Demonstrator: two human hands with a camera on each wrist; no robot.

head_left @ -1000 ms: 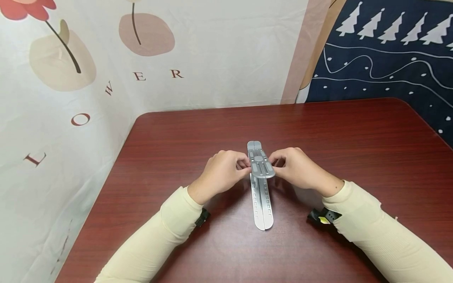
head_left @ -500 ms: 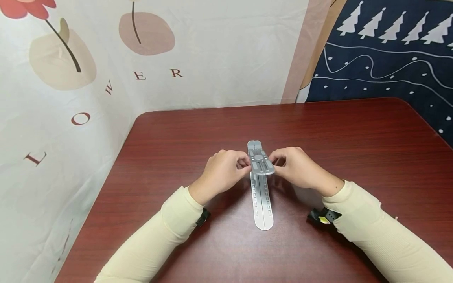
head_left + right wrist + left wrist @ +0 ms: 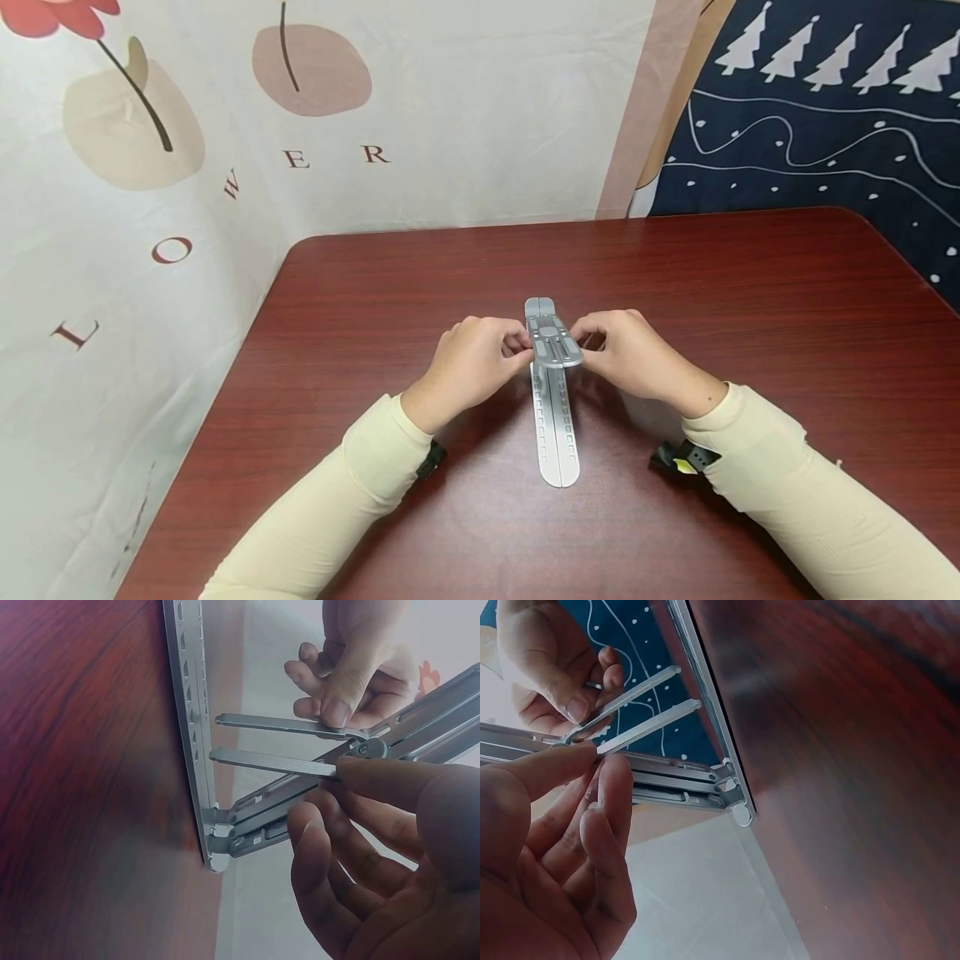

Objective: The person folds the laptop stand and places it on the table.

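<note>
A silver folding laptop stand stands on the table, its slotted base rail (image 3: 551,454) lying flat and its upper arm (image 3: 548,332) tilted up from the hinge at the far end. Two thin support legs hang off the arm's pivot. My left hand (image 3: 472,358), on the arm's left side, pinches one leg (image 3: 277,725) between thumb and fingers. From the right, my right hand (image 3: 633,358) pinches the other leg (image 3: 270,761). Both legs' free tips point at the row of slots, with a small gap to the base in the right wrist view.
The reddish-brown wooden table (image 3: 390,283) extends around the stand. Behind it hang a pale curtain (image 3: 480,125) with flower prints and a dark blue cloth (image 3: 810,150) with white trees. Dark bands with small devices sit at both wrists, under cream sleeves.
The near end of the stand's upper arm has shifted slightly away from me, showing a bit more of the base below it. Both hands keep their pinch and hardly move.
</note>
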